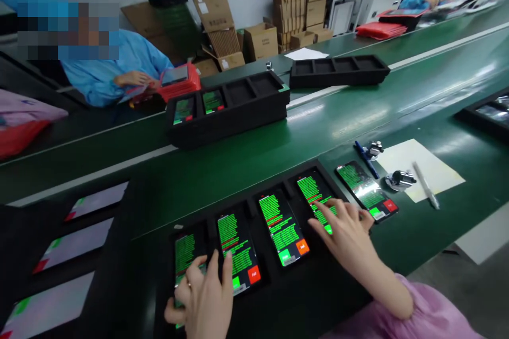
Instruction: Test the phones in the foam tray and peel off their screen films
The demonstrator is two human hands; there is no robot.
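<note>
Several phones with green text on dark screens lie in a black tray (256, 233) in front of me. My left hand (209, 294) is over the leftmost phone (189, 249) and the second phone (234, 233), its fingers apart and partly covering both. Uncovered between my hands is the third phone (280, 228), with green and red buttons at its bottom. My right hand (344, 228) spreads its fingers over the rightmost tray phone (310, 188). Outside the tray, another phone (366, 190) lies on the bench by that hand. Whether the fingertips touch the screens I cannot tell.
At left, another black tray (119, 275) holds phones with pale screens. Right of me lie a paper sheet (441, 169), a blue pen (366, 159), a white pen (425, 185) and small metal parts (400, 180). Beyond are black trays (238, 122) and co-workers in blue (139, 53).
</note>
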